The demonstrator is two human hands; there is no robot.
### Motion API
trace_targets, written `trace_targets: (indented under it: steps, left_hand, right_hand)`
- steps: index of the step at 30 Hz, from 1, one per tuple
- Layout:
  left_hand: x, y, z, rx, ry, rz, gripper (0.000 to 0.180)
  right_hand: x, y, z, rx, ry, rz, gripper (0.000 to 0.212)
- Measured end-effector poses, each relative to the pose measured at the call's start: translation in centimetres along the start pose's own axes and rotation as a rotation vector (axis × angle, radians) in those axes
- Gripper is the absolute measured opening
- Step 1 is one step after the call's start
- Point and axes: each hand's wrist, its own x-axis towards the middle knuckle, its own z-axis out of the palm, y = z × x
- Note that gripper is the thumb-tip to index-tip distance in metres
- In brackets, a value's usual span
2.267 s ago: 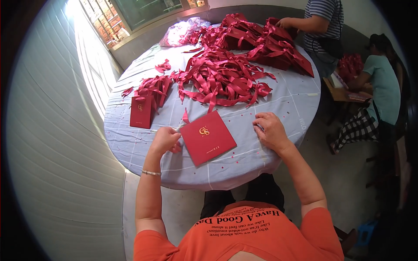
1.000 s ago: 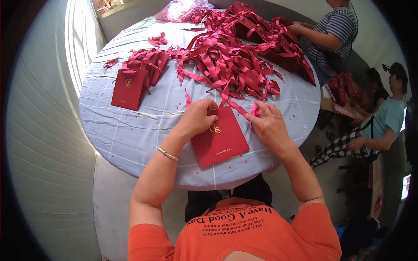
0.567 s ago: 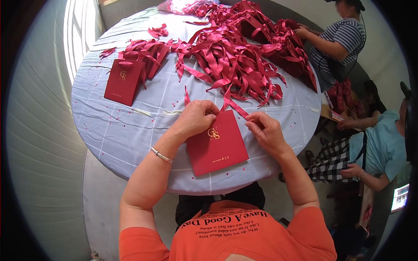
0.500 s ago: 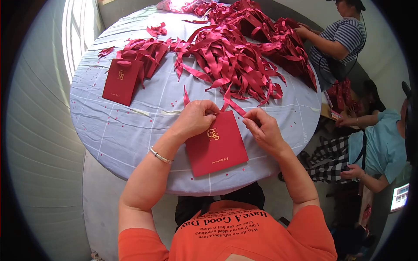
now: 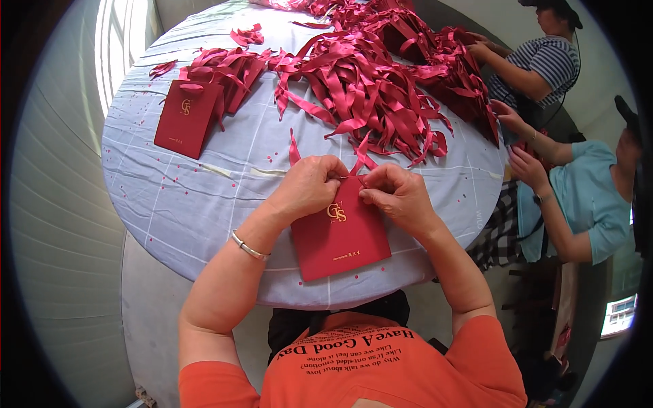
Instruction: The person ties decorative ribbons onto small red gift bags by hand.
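Observation:
A dark red paper gift bag (image 5: 345,239) with a gold emblem lies flat near the table's front edge. Pinched at its top edge, my left hand (image 5: 314,185) holds the bag and the base of a red ribbon. Close beside it, my right hand (image 5: 401,196) has thumb and forefinger closed at the top edge, where the ribbon (image 5: 362,151) meets the bag. The ribbon's loop rises behind both hands; its tip between my fingers is too small to make out. A silver bangle circles my left wrist.
A large heap of red ribbons (image 5: 367,92) covers the table's far middle. More bags, one facing up (image 5: 187,117), lie at the left with ribbons. Bits of red confetti dot the pale blue tablecloth (image 5: 163,204). Two people (image 5: 575,183) work at the right edge.
My right hand has moved left from the stretched-out ribbon to the bag's top edge, near my left hand. At the right, the person in light blue has leaned in and raised both hands to the table.

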Motion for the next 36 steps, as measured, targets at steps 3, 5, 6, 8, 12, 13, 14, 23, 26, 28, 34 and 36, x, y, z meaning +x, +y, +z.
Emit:
trace_targets:
  steps: [3, 5, 6, 8, 12, 13, 14, 23, 26, 28, 34, 36]
  left_hand:
    - [0.1, -0.2, 0.2, -0.056, -0.007, -0.03, 0.023]
    - [0.1, -0.2, 0.2, -0.055, 0.004, -0.018, 0.023]
    - [0.0, -0.3, 0.3, -0.052, 0.015, -0.011, 0.023]
    - [0.1, -0.5, 0.4, -0.052, 0.017, -0.015, 0.023]
    - [0.0, -0.4, 0.3, -0.059, 0.021, -0.01, 0.021]
    - [0.1, -0.2, 0.3, -0.06, 0.02, -0.009, 0.021]
    - [0.1, 0.0, 0.2, -0.047, -0.014, -0.039, 0.021]
    - [-0.1, 0.0, 0.0, -0.047, 0.007, -0.02, 0.019]
    - [-0.1, 0.0, -0.2, -0.048, 0.006, -0.018, 0.018]
    - [0.0, 0.3, -0.1, -0.057, -0.001, -0.017, 0.017]
    - [-0.3, -0.2, -0.2, -0.047, -0.059, -0.048, 0.018]
    - [-0.6, -0.2, 0.2, -0.046, 0.0, -0.006, 0.02]
  right_hand:
    - [0.2, -0.4, 0.1, -0.325, 0.079, -0.273, 0.01]
    - [0.6, -0.1, 0.1, -0.409, 0.1, -0.391, 0.008]
    - [0.8, 0.1, 0.2, -0.487, 0.118, -0.509, 0.007]
    - [0.9, 0.1, 0.5, -0.519, 0.122, -0.526, 0.008]
    - [0.9, 0.1, 0.9, -0.574, 0.146, -0.584, 0.01]
    - [0.9, 0.2, 0.9, -0.575, 0.146, -0.583, 0.01]
    - [0.9, 0.3, 0.9, -0.59, 0.136, -0.577, 0.011]
    - [0.5, 0.4, 1.9, -0.837, 0.161, -0.695, 0.013]
    - [0.7, 0.9, 2.0, -0.817, 0.179, -0.706, 0.012]
    - [0.7, 1.5, 1.9, -0.768, 0.191, -0.686, 0.011]
    - [0.8, 1.0, 2.3, -0.885, 0.127, -0.675, 0.014]
    - [0.9, 0.9, 1.7, -0.67, 0.111, -0.624, 0.016]
